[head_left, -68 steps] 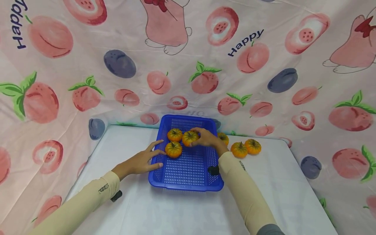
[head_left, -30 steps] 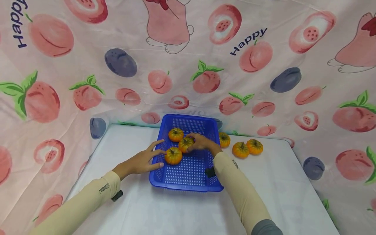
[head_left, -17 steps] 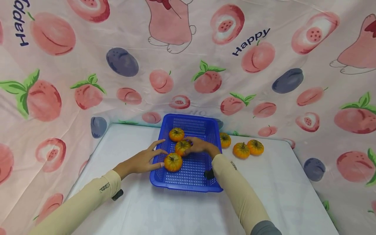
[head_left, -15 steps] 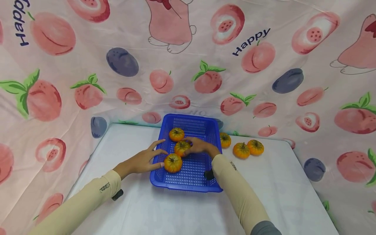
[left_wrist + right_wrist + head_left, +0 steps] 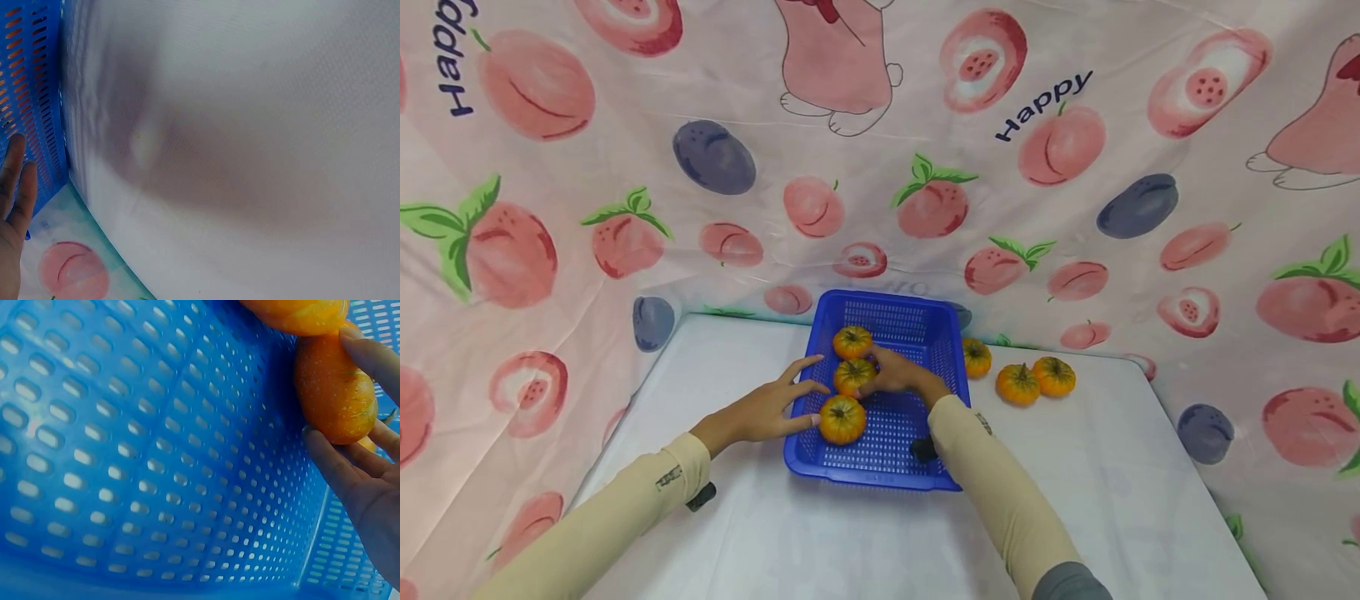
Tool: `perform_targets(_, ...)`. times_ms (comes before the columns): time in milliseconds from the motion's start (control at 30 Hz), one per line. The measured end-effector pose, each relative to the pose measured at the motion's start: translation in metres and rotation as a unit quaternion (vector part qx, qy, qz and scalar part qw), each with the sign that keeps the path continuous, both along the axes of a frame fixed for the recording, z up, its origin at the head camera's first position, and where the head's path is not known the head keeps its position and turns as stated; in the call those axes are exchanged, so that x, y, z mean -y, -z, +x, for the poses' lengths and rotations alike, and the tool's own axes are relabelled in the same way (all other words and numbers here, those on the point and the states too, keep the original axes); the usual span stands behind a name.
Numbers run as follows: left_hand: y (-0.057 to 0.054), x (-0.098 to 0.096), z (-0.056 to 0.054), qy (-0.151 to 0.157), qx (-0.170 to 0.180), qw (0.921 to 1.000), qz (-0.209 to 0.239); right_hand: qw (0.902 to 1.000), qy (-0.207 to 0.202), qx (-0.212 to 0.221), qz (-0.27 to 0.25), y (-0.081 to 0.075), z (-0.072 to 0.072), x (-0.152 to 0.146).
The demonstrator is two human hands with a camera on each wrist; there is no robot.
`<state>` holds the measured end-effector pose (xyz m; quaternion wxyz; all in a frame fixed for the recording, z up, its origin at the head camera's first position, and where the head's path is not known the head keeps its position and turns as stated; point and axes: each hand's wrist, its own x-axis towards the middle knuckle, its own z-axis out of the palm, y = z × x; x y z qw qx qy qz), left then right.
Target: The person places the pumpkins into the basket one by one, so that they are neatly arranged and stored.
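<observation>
Three small orange pumpkins stand in a row along the left side of a blue perforated basket [image 5: 887, 442]. My right hand [image 5: 895, 372] reaches inside and grips the middle pumpkin [image 5: 854, 377]. In the right wrist view, thumb and fingers curve around that pumpkin [image 5: 334, 387], which touches another one. Nearer the front sits a pumpkin [image 5: 842, 419], and farther back another pumpkin [image 5: 852, 342]. At the basket's left rim, my left hand [image 5: 763, 414] rests with spread, fairly straight fingers. The left wrist view shows its fingers against the basket's outer wall [image 5: 31, 112].
Right of the basket, on the white table [image 5: 1097, 467], lie three more pumpkins: one pumpkin [image 5: 976, 358] close to the basket wall, then a pumpkin [image 5: 1018, 385] and its neighbour [image 5: 1054, 377]. A fruit-print cloth [image 5: 865, 208] hangs behind and beside the table.
My right hand has moved the middle pumpkin leftward and a little nearer, between the other two. The front pumpkin has shifted toward the basket's front. My left hand stays at the rim.
</observation>
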<state>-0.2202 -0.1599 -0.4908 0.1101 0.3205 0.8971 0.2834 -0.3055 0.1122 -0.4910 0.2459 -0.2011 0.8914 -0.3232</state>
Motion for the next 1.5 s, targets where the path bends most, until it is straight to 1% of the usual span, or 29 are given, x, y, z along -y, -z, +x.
perform_targets(133, 0.001, 0.0, -0.001, 0.001, -0.001, 1.0, 0.0, 0.9999, 0.008, 0.004, -0.01, 0.001, 0.001, 0.004)
perform_targets(267, 0.001, 0.0, -0.001, 0.001, -0.003, 1.0, -0.003, 0.9999, 0.01, -0.004, -0.002, 0.003, 0.001, 0.007)
perform_targets(633, 0.003, 0.0, -0.002, -0.002, 0.002, 1.0, -0.005, 0.9997, 0.023, -0.004, 0.008, 0.006, 0.002, 0.012)
perform_targets(800, 0.003, 0.0, -0.002, -0.003, 0.002, 1.0, -0.006, 0.9997, 0.019, -0.006, 0.011, 0.005, 0.003, 0.011)
perform_targets(967, 0.001, -0.001, -0.001, -0.003, 0.004, 1.0, -0.007, 0.9999, 0.011, -0.006, 0.007, 0.005, 0.003, 0.01)
perform_targets(1133, 0.0, -0.001, 0.0, -0.004, 0.007, 0.9999, -0.007, 0.9999, 0.012, -0.001, 0.005, 0.004, 0.004, 0.009)
perform_targets(1300, 0.001, -0.001, 0.0, -0.005, 0.007, 0.9999, -0.008, 0.9999, 0.01, 0.0, 0.006, 0.001, 0.004, 0.008)
perform_targets(1500, 0.002, -0.001, 0.0, -0.004, 0.001, 1.0, -0.003, 0.9999, 0.004, -0.003, -0.01, -0.001, 0.004, 0.005)
